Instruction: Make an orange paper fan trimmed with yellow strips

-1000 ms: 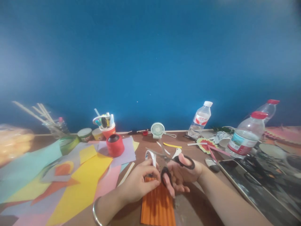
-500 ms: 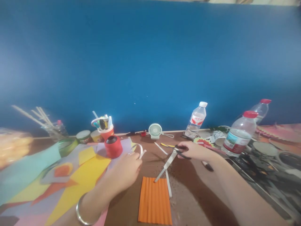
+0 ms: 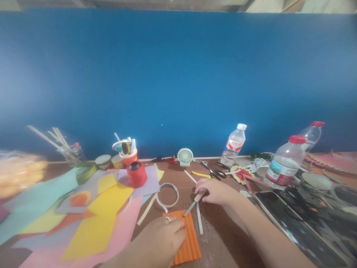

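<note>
My left hand (image 3: 163, 238) lies over the left part of an orange corrugated sheet (image 3: 192, 242), its fingers curled against it. The fingertips' undersides are hidden. My right hand (image 3: 213, 191) pinches the upper end of a pale strip (image 3: 200, 195), whose darker grey tip reaches down onto the sheet's top edge. Just behind that hand, black-handled scissors (image 3: 217, 174) rest on the table. A roll of white tape (image 3: 177, 197) sits beyond my left hand, its loose end toward the sheet. Another white strip (image 3: 199, 219) lies right of the sheet.
Coloured papers (image 3: 103, 208) spread across the left, with a red cone-shaped spool (image 3: 136, 175) on them. A small fan (image 3: 185, 156) stands at the back. Bottles (image 3: 233, 145) and a phone (image 3: 290, 219) are on the right. A blue panel (image 3: 178, 82) rises behind.
My left hand has let go of the tape roll and come down onto the orange sheet. The scissors have left my right hand, which now grips the pale strip. The sheet has turned slightly.
</note>
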`<state>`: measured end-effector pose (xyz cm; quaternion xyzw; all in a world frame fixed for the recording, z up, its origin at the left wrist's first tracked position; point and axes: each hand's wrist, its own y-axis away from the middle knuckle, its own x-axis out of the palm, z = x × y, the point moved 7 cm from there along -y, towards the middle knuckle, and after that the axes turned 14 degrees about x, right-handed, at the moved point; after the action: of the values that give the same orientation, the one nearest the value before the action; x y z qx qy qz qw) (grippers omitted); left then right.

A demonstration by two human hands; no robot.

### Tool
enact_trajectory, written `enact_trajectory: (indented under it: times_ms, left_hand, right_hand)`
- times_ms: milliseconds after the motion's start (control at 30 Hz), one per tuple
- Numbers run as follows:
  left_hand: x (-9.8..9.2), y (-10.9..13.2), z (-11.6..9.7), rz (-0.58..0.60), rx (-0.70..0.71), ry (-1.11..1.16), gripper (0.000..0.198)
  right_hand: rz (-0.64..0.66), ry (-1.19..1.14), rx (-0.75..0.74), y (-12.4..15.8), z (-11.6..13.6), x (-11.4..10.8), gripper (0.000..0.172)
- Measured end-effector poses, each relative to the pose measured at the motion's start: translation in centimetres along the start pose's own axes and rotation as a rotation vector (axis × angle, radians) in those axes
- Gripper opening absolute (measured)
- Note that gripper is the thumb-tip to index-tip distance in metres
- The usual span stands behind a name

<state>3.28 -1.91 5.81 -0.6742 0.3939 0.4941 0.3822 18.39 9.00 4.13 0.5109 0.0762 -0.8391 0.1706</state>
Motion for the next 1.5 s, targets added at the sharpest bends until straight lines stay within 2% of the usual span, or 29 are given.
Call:
enact_trajectory:
  times_ms: [67, 167, 267, 333, 367, 400, 467, 500, 567, 667, 733, 833, 900, 933, 1000, 1067, 1133, 1300, 1400, 1500]
  left_hand:
    - [2.3, 0.0, -0.5, 0.04, 0.051, -0.081, 0.015]
    - [4.8, 0.4, -1.3, 0.026, 0.148, -0.131, 0.012]
    - [5.5, 0.5, -2.8, -0.005, 0.237, -0.039, 0.005]
    - [4.8, 0.2, -3.2, -0.041, 0.202, 0.126, 0.003]
    - [4.1, 0.0, -2.8, -0.075, 0.128, 0.239, 0.005]
    - [3.2, -0.1, -1.7, -0.153, -0.031, 0.383, 0.008]
    - [1.5, -0.2, 0.0, -0.246, -0.206, 0.439, 0.011]
    - [0.9, 0.2, 1.4, -0.361, -0.357, 0.55, 0.01]
    - [0.5, 0.7, 3.2, -0.532, -0.533, 0.762, 0.006]
    - [1.6, 1.0, 4.6, -0.668, -0.652, 1.052, 0.003]
    - [2.5, 1.2, 5.0, -0.703, -0.688, 1.165, 0.007]
    - [3.5, 1.4, 5.3, -0.758, -0.687, 1.266, 0.011]
    - [3.8, 1.6, 5.6, -0.806, -0.686, 1.312, 0.012]
    - [3.8, 1.8, 5.7, -0.835, -0.696, 1.322, 0.011]
    - [3.8, 2.1, 5.9, -0.896, -0.708, 1.341, 0.009]
    - [3.7, 2.2, 5.8, -0.944, -0.695, 1.398, 0.01]
    - [3.9, 2.1, 5.6, -0.948, -0.695, 1.474, 0.015]
    - [4.3, 1.7, 5.2, -0.86, -0.718, 1.462, 0.011]
    - [4.3, 1.8, 5.5, -0.855, -0.749, 1.408, 0.014]
    - [4.1, 1.9, 5.6, -0.883, -0.746, 1.4, 0.012]
  right_hand:
    - [0.001, -0.001, -0.031, -0.3, 0.3, 0.8, 0.021]
    - [-0.07, -0.014, 0.002, -0.7, -0.6, 1.1, 0.017]
    - [-0.188, -0.048, 0.065, -0.9, -1.7, 1.0, 0.022]
    - [-0.272, -0.089, 0.1, -0.8, -1.9, 0.9, 0.028]
    - [-0.31, -0.115, 0.115, -0.7, -1.9, 0.9, 0.029]
    - [-0.345, -0.143, 0.129, -0.5, -1.8, 0.9, 0.028]
    - [-0.396, -0.208, 0.145, 0.0, -1.3, 1.0, 0.024]
    - [-0.411, -0.242, 0.147, 0.3, -0.9, 1.1, 0.023]
    - [-0.418, -0.314, 0.144, 1.0, 0.2, 1.5, 0.02]
    - [-0.387, -0.431, 0.154, 2.1, 2.1, 2.4, 0.017]
    - [-0.283, -0.694, 0.183, 2.6, 3.1, 3.5, 0.011]
    - [-0.101, -0.806, 0.197, 2.9, 4.9, 5.3, 0.01]
    - [-0.058, -0.774, 0.163, 3.1, 5.7, 5.9, 0.009]
    - [-0.11, -0.728, 0.126, 3.3, 5.9, 5.7, 0.008]
    - [-0.323, -0.575, -0.007, 4.1, 6.2, 4.2, 0.009]
    - [-0.544, -0.366, -0.2, 5.4, 7.0, 2.8, 0.012]
    - [-0.632, -0.151, -0.339, 6.4, 7.8, 2.3, 0.013]
    - [-0.718, 0.122, -0.457, 7.4, 9.1, 1.5, 0.01]
    - [-0.759, 0.168, -0.48, 7.6, 9.6, 1.3, 0.008]
    - [-0.685, 0.1, -0.428, 7.2, 9.6, 1.6, 0.009]
